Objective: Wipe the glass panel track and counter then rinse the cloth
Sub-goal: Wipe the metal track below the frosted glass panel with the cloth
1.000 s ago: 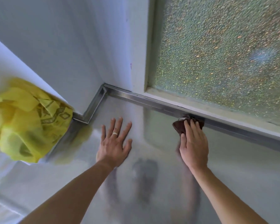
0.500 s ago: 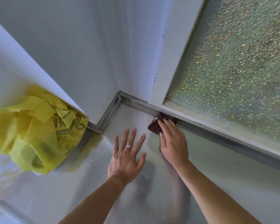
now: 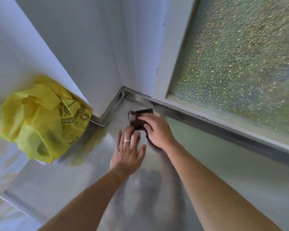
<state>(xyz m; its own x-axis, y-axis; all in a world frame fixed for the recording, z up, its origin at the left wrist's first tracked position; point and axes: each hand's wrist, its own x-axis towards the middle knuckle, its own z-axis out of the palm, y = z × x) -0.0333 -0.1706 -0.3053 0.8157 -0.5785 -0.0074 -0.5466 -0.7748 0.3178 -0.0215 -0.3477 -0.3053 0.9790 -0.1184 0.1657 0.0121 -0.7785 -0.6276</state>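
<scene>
A small dark brown cloth (image 3: 138, 119) lies on the shiny steel counter (image 3: 207, 164), close to the inner corner. My right hand (image 3: 157, 130) presses down on it, fingers spread over the cloth, just off the metal track (image 3: 198, 120) that runs under the textured glass panel (image 3: 240, 64). My left hand (image 3: 128, 150), with a ring on one finger, rests flat on the counter right beside the cloth, fingertips touching its near edge.
A crumpled yellow plastic bag (image 3: 40, 120) hangs at the left by the white wall panel (image 3: 73, 47). A second metal strip (image 3: 112, 105) runs along that wall's foot to the corner. The counter's left edge drops off at lower left.
My right hand slid the cloth leftward along the track toward the corner and pulled it off the track onto the counter. My left hand stayed flat, now meeting the cloth.
</scene>
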